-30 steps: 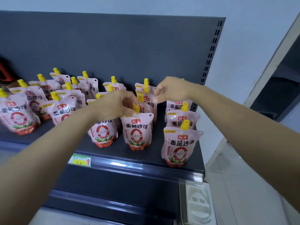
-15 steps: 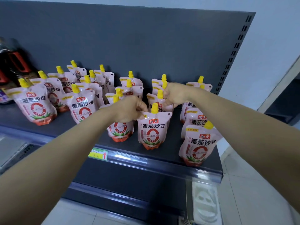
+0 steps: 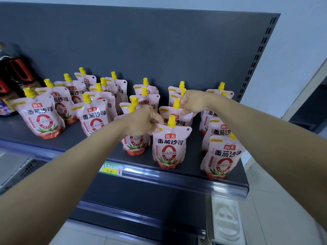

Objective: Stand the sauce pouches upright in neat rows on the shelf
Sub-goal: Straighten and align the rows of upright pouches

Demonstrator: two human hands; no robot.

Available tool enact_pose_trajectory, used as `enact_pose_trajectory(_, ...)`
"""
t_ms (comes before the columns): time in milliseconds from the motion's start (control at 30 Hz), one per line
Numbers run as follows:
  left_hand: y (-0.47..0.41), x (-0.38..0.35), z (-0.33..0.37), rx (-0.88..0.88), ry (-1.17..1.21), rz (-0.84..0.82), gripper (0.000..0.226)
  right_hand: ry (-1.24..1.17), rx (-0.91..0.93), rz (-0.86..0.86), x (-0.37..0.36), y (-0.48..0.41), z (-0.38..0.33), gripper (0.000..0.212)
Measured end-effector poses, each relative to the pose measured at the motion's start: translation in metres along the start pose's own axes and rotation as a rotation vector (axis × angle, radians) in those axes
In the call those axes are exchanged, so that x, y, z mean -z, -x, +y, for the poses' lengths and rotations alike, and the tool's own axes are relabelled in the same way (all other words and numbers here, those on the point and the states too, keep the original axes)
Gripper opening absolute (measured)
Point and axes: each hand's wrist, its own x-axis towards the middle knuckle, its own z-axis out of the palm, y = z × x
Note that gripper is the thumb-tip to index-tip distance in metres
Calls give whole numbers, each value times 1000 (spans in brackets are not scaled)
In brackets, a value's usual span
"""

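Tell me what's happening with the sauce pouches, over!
Left hand pinches front pouch at its top corner. Right hand pinches second pouch, just behind. Both upright on shelf. Neighbour pouches crowd close either side, over.

Both curled: left hand (image 3: 141,122), right hand (image 3: 192,103).

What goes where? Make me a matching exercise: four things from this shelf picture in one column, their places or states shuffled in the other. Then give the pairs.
Things
1. right hand
2. price tag
3. dark bottle
4. front right pouch

Places or states
a. at the left end of the shelf
b. upright near the shelf's right front corner
c. on the shelf's front rail
d. grips the top of a middle pouch

Pairs: 1-d, 2-c, 3-a, 4-b
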Motion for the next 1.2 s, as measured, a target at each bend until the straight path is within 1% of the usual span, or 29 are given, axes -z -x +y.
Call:
enact_pose_trajectory(133, -1, 0, 0, 3, -2, -6, 20, 10, -2, -20, -1, 2, -3, 36)
enact_pose_trajectory(300, 0, 0, 2, 21, 14, -52, 21, 13, -16, 12, -1, 3, -3, 33)
enact_pose_trajectory(533, 0, 3, -1, 19, 33, -83, 26, -46, -23, -5, -2, 2, -1, 34)
enact_pose_trajectory(633, 1, 7, -1, -1, 11, -118, 18, -41, -26, 1, -2, 3, -2, 37)
enact_pose_trajectory(700, 4, 10, 2, -28, 52, -122, 8, -35, -24, 11, -1, 4, -3, 39)
enact_pose_trajectory(733, 6, 12, 5, -35, 74, -104, 6, -33, -24, 12, 0, 4, -4, 38)
enact_pose_trajectory(833, 6, 21, 9, -49, 124, 9, 16, -21, -23, -2, 0, 4, -5, 36)
enact_pose_trajectory(900, 5, 26, 10, -86, 139, 87, 11, -54, -33, -19, 1, 4, -4, 35)
enact_pose_trajectory(1067, -4, 34, 5, -119, 67, 205, 13, -162, -80, -99, 16, 3, 3, 37)
enact_pose_trajectory(1133, -9, 36, 6, -126, 57, 241, 13, -242, -97, -69, 27, 1, 8, 37)
enact_pose_trajectory(1200, -15, 38, 9, -139, 34, 249, 14, -243, -114, 28, 34, -1, 14, 33)
